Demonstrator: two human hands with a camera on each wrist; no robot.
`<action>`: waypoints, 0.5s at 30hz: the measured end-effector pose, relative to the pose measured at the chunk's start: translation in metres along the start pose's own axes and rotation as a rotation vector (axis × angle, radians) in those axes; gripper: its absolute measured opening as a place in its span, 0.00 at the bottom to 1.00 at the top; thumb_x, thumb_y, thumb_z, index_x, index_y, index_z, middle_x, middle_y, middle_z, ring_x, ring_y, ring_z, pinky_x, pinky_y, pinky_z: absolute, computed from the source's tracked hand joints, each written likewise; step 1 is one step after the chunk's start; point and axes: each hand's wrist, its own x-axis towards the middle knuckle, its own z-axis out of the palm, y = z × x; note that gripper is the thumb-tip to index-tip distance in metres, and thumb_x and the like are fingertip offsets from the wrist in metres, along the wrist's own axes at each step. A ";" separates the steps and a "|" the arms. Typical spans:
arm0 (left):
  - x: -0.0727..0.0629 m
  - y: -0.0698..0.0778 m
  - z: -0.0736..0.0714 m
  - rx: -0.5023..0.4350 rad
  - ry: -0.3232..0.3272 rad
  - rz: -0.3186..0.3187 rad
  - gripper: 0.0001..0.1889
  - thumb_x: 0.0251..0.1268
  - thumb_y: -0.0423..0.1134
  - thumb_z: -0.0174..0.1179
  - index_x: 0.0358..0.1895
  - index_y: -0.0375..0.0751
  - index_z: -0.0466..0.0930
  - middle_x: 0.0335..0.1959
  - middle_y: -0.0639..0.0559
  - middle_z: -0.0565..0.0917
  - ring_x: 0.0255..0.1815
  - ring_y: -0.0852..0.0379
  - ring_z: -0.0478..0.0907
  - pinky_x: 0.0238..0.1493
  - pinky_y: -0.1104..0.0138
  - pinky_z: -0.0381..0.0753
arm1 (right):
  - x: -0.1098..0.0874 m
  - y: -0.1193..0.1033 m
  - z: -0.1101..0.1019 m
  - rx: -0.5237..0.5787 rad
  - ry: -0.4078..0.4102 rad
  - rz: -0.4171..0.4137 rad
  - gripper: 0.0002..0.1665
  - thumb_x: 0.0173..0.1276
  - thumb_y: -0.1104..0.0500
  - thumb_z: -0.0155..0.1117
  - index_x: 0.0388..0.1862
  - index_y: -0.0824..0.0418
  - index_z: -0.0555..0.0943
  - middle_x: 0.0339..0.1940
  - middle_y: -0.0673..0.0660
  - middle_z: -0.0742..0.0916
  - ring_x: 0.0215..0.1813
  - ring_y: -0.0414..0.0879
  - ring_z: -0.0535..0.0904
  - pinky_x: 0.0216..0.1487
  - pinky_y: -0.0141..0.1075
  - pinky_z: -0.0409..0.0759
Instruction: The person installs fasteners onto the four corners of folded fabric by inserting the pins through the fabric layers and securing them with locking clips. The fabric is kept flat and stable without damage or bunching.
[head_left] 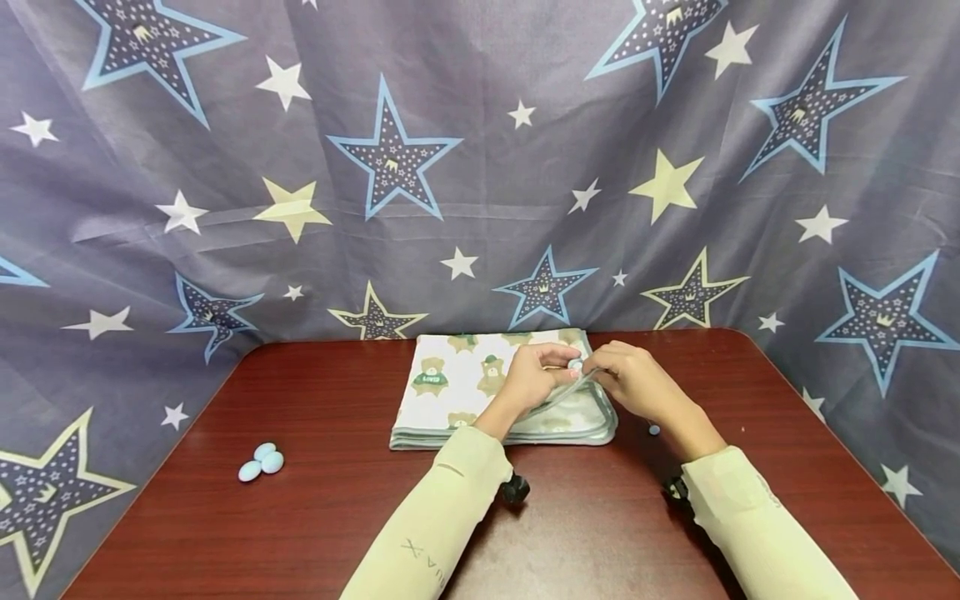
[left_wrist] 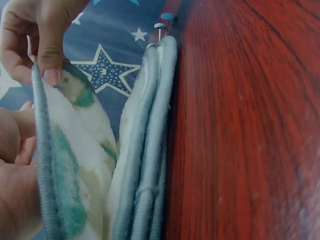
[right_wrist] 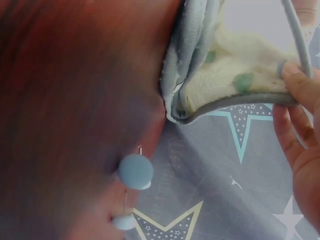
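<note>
A folded white blanket [head_left: 465, 379] with bear prints and grey-green trim lies at the table's back middle. My right hand [head_left: 628, 379] pinches the trim at the raised corner of its top layer, thumb on the fabric in the right wrist view. My left hand [head_left: 534, 379] is over the blanket, with thumb and forefinger at a small light-blue oval-headed pin [head_left: 575, 364]. In the left wrist view, the lifted layer [left_wrist: 75, 145] partly covers my left hand [left_wrist: 17, 170]. Under my right wrist lies a blue oval-headed pin [head_left: 655, 430]; the right wrist view shows two such pins [right_wrist: 135, 171] with thin metal stems.
Three light-blue oval pieces [head_left: 262, 462] lie together on the left of the reddish-brown wooden table [head_left: 337, 517]. A grey star-patterned cloth [head_left: 480, 208] hangs behind the table and along its sides. Dark wrist devices [head_left: 515, 489] are at both sleeve cuffs.
</note>
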 end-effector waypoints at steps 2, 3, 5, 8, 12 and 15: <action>0.000 0.000 0.001 0.013 -0.002 0.005 0.14 0.58 0.25 0.73 0.48 0.37 0.90 0.42 0.41 0.90 0.40 0.61 0.86 0.39 0.73 0.82 | -0.001 0.000 0.000 -0.010 0.004 0.011 0.17 0.53 0.77 0.75 0.34 0.58 0.86 0.34 0.51 0.88 0.41 0.46 0.83 0.41 0.44 0.82; 0.000 -0.001 0.001 0.020 -0.002 0.006 0.14 0.57 0.26 0.73 0.47 0.37 0.90 0.42 0.42 0.90 0.40 0.62 0.86 0.39 0.73 0.82 | -0.001 0.000 0.000 -0.013 0.006 0.017 0.17 0.53 0.77 0.75 0.34 0.58 0.86 0.34 0.51 0.88 0.41 0.47 0.83 0.41 0.44 0.82; -0.001 -0.001 0.002 0.020 -0.004 0.007 0.14 0.58 0.26 0.73 0.47 0.37 0.90 0.41 0.42 0.90 0.39 0.62 0.86 0.39 0.73 0.82 | -0.001 -0.001 0.000 -0.015 0.010 0.025 0.16 0.53 0.77 0.76 0.33 0.58 0.86 0.34 0.51 0.88 0.40 0.46 0.83 0.40 0.44 0.82; -0.001 -0.001 0.002 0.022 -0.008 0.009 0.14 0.58 0.27 0.73 0.48 0.37 0.90 0.41 0.43 0.90 0.39 0.62 0.86 0.39 0.72 0.83 | -0.002 -0.001 -0.001 -0.012 0.014 0.028 0.16 0.53 0.76 0.76 0.33 0.58 0.86 0.33 0.51 0.88 0.39 0.46 0.83 0.39 0.43 0.82; -0.003 0.001 0.000 0.000 -0.034 0.014 0.15 0.60 0.27 0.72 0.51 0.34 0.88 0.44 0.44 0.90 0.43 0.59 0.86 0.43 0.71 0.83 | -0.001 0.000 -0.002 -0.008 0.008 0.028 0.16 0.53 0.77 0.76 0.34 0.58 0.86 0.33 0.51 0.88 0.39 0.46 0.83 0.39 0.43 0.82; -0.005 0.004 -0.003 0.037 -0.047 0.032 0.15 0.62 0.28 0.70 0.53 0.31 0.86 0.46 0.43 0.89 0.44 0.58 0.86 0.45 0.71 0.82 | -0.001 0.000 -0.003 -0.012 -0.004 0.034 0.16 0.53 0.76 0.76 0.34 0.58 0.86 0.34 0.51 0.88 0.39 0.46 0.83 0.39 0.43 0.82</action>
